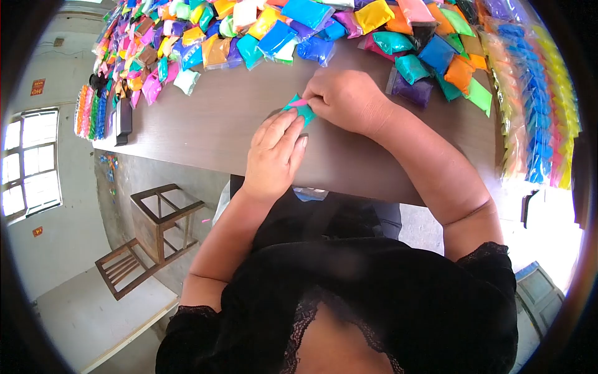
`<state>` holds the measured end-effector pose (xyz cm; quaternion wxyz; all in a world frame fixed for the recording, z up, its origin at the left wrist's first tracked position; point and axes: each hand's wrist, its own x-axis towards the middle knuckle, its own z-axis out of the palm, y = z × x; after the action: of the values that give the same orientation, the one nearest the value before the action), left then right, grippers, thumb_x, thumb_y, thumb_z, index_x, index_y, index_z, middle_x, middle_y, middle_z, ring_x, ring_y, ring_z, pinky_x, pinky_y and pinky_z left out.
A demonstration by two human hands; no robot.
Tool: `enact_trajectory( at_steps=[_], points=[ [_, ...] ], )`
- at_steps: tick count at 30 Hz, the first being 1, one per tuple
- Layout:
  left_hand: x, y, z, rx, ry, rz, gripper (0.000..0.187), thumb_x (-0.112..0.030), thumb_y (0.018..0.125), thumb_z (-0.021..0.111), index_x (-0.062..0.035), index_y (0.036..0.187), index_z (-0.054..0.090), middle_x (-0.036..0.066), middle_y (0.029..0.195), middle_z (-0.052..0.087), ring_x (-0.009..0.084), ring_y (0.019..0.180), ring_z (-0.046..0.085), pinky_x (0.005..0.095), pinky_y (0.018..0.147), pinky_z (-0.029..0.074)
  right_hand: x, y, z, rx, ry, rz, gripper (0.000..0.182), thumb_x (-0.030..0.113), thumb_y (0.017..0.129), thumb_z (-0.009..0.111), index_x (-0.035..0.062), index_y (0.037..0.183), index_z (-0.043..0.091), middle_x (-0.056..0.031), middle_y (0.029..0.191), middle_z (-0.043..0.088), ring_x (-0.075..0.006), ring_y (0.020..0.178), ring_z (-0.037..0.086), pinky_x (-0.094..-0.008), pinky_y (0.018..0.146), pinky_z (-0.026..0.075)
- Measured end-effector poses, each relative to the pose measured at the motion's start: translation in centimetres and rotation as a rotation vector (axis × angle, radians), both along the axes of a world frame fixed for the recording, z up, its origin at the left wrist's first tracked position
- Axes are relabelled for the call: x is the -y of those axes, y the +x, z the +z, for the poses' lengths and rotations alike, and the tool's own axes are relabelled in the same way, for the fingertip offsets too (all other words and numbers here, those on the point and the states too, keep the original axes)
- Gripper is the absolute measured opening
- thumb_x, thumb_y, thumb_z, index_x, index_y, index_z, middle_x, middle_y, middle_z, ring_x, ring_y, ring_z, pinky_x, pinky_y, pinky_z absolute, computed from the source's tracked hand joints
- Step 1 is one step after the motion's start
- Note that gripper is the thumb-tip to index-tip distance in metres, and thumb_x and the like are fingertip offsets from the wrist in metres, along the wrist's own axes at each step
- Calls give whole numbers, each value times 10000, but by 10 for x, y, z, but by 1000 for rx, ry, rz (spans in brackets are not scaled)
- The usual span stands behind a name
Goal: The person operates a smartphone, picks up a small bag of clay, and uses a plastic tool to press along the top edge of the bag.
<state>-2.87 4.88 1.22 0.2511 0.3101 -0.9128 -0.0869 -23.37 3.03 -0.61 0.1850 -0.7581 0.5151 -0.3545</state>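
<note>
A small teal packet (308,116) lies on the brown tabletop, close to its front edge. My left hand (274,149) rests over it with fingers stretched out and lying flat, partly hiding the packet. Across the packet's top is a narrow pink piece (299,103). Its right end meets the fingertips of my right hand (346,96), which is closed in a pinch with the other fingers curled in. The exact fingertip contact is too small to make out clearly.
Many colourful packets (277,38) are heaped along the table's far side. Long clear-wrapped strips of orange, blue and yellow packets (539,106) line the right end. A black object (123,121) stands at the left edge. Wooden stools (159,227) are on the floor at left.
</note>
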Motion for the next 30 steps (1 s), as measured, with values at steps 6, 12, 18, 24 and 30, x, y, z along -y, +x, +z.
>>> enact_trajectory(
  at_steps=[6,12,18,24,30],
  points=[
    [2,1,-4,-49,-21,-23,300,-53,779,692,6,1067,634,145,1136,593,326,1049,575,404,885,454,-5,3,4,-47,-68,-106,88,138,782,629,74,827,670,-78,814,634,-293,763,617,-394,657,506],
    [2,-1,8,1,43,12,390,-70,792,680,-9,1165,585,153,1127,595,330,1052,568,399,881,454,6,-3,-3,-209,-69,-244,110,154,794,634,80,860,681,-88,834,640,-296,784,624,-385,680,510],
    [28,-3,15,-335,482,222,471,-94,801,689,-48,1249,551,130,1065,621,259,910,615,357,796,490,6,-15,6,119,-28,-267,136,158,822,650,46,892,679,-122,845,645,-290,784,630,-356,692,502],
    [54,7,25,33,374,388,480,-158,785,725,-78,1237,587,148,1211,574,241,913,613,373,811,500,9,-15,7,201,31,-266,144,146,821,664,32,908,677,-117,832,640,-268,764,627,-340,696,495],
    [14,-11,-4,290,45,165,810,-392,866,616,58,1425,241,277,1486,223,423,1387,208,498,1125,190,7,-14,7,203,56,-271,146,194,813,647,77,889,693,-121,870,650,-298,817,632,-387,710,505]
  ],
)
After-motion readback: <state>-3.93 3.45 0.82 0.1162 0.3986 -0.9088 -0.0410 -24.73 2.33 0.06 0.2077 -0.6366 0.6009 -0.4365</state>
